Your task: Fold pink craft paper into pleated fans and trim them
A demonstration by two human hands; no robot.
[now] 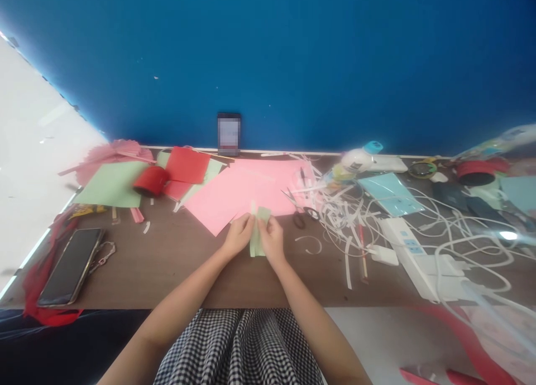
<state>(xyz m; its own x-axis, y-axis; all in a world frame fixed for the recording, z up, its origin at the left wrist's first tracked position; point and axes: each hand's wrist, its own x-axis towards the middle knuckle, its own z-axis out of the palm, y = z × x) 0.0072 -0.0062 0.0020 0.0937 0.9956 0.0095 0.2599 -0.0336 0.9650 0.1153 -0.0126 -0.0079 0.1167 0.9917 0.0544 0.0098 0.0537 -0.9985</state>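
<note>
Between my hands is a narrow piece of green paper point(256, 246), upright in view and seemingly folded lengthwise. My left hand point(239, 232) pinches its left edge, while my right hand point(272, 237) grips the right side with the thumb toward the middle. Both hands are just above the brown table, at the near edge of large pink paper sheets point(247, 184). To the right of my right hand lie scissors point(305, 216) with dark handles, partly on the pink paper. The fingers' undersides are hidden.
Tangled white cables and paper strips point(345, 209) spread on the right beside a power strip point(408, 256) and a glue bottle point(355, 160). At left lie a phone point(72, 266), green paper point(111, 184) and a red tape roll point(151, 181). Another phone point(229, 134) leans against the blue wall.
</note>
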